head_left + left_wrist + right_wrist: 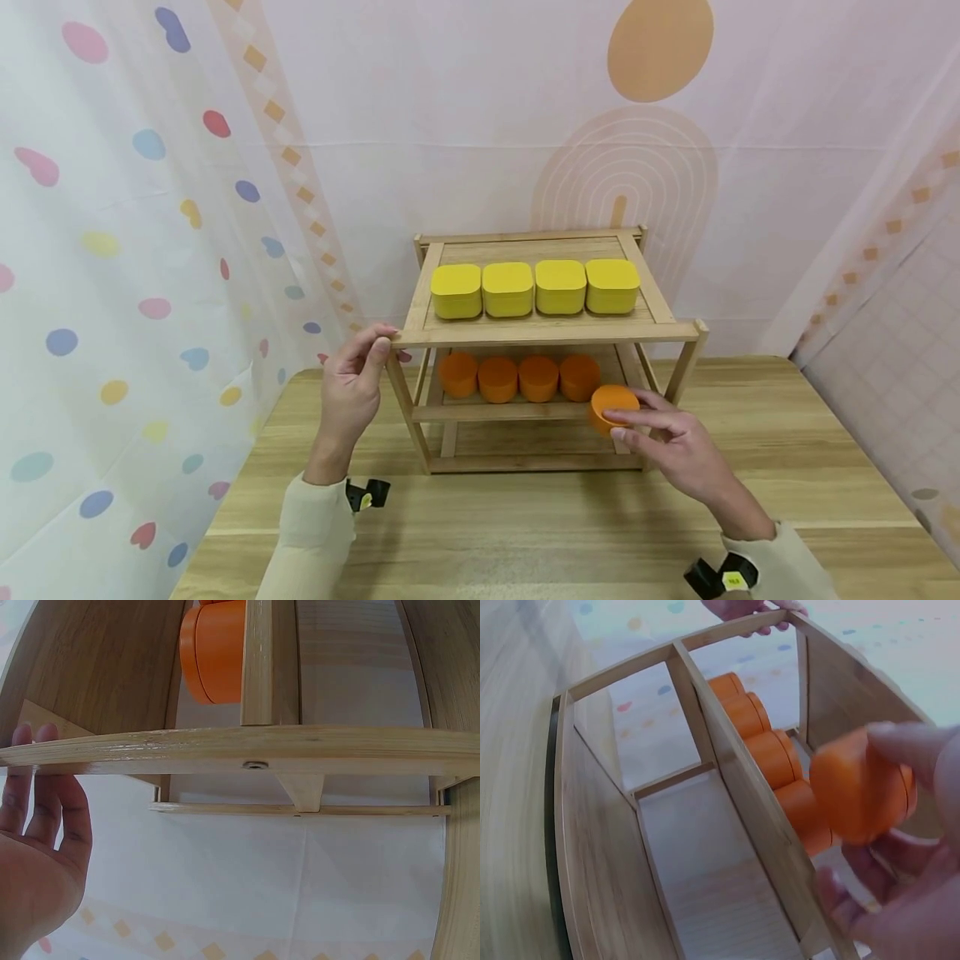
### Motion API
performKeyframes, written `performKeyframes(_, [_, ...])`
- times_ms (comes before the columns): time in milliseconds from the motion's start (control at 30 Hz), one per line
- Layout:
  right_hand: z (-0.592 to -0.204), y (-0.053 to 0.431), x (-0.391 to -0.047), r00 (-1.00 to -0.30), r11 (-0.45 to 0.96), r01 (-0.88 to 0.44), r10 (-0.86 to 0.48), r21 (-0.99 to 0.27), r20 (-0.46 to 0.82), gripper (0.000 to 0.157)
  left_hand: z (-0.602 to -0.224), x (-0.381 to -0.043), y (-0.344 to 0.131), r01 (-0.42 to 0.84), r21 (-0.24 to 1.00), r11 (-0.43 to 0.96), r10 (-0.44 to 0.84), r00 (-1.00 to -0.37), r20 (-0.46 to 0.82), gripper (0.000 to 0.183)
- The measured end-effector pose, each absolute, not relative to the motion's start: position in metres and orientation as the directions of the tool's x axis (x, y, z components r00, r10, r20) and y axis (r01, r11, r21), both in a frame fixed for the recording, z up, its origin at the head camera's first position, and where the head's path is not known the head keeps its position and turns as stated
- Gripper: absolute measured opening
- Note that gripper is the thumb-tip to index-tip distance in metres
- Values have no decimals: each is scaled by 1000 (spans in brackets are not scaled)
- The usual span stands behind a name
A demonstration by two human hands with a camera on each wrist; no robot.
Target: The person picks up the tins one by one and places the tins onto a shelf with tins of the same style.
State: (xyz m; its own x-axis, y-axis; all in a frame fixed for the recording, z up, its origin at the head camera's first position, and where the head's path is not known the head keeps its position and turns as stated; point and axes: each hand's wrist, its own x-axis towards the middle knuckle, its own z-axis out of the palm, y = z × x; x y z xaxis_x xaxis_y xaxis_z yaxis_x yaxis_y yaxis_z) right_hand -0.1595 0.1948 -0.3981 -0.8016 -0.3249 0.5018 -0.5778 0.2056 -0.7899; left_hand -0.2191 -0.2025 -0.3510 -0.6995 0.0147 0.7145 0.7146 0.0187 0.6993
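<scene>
A three-tier wooden rack (540, 333) stands on the table. My left hand (354, 379) holds its upper front left corner, fingers bent around the edge in the left wrist view. My right hand (686, 450) pinches a round orange lidded container (613, 404) between thumb and fingers, in front of the middle shelf's right end. On that shelf several matching orange containers (498, 380) form a row. In the right wrist view the held container (859, 787) is tilted and blurred, close beside the last one in the row (802, 817).
Several yellow rounded-square containers (508, 290) sit in a row on the top shelf. Below, the bottom shelf (532, 442) shows bare wood. A patterned curtain (465, 100) hangs behind the rack, and wood-grain tabletop (525, 533) extends in front.
</scene>
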Motion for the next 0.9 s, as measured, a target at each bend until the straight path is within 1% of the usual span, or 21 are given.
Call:
performKeyframes(133, [-395,190,-158,-863,340,-504,-219,-794,455,23,-351,-219,-203,712,702,18,15,-703,711,24])
performKeyframes(200, [-394,188,-157,-887,377,-461,-174,-803,427,22,-352,-219,-203,708,706,18,12,-706,708,24])
performKeyframes(300, [-393,183,-156,-902,399,-426,-125,-812,412,21,-352,-218,-203,705,709,21,11,-709,705,24])
performKeyframes(667, [-394,161,-151,-885,444,-384,73,-809,460,19,-352,-221,-202,714,700,13,13,-700,714,19])
performKeyframes(900, [-398,153,-154,-857,429,-396,145,-812,495,18,-352,-220,-202,717,697,15,9,-697,717,21])
